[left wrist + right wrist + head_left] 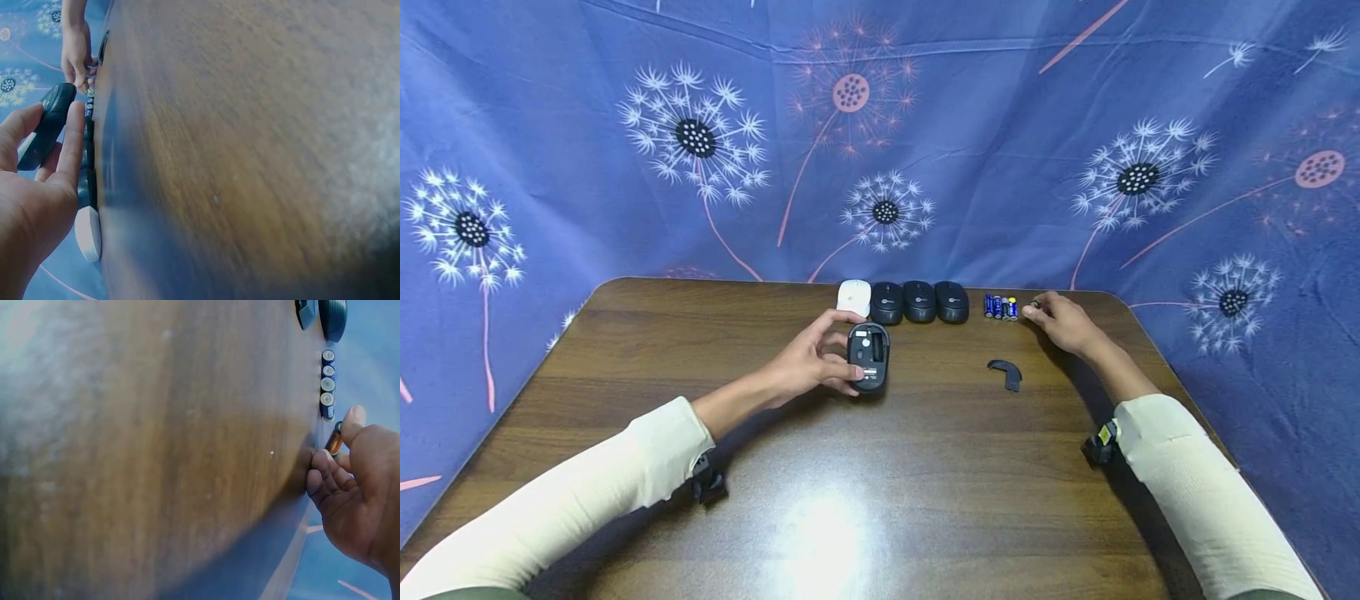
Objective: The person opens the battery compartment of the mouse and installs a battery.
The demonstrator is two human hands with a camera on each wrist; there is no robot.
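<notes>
My left hand (pixel 808 364) grips a black computer mouse (pixel 868 357) above the table, its underside turned up. The battery slot (pixel 877 345) in that underside is uncovered and looks vacant. Toward the back right, my right hand (pixel 1066 323) pinches an orange-and-dark battery (pixel 335 441) between thumb and fingers, right beside a short row of blue-sided batteries (pixel 997 307). A curved black battery cover (pixel 1008 374) lies on the table between the two hands, nearer the right one. In the left wrist view the held mouse is seen edge-on.
Along the back edge of the brown wooden table (pixel 820 450) stand a white mouse (pixel 853 297) and three black mice (pixel 919 302) side by side. Behind them hangs a blue dandelion-print cloth (pixel 970 167). Each forearm carries a small wrist camera (pixel 707 481).
</notes>
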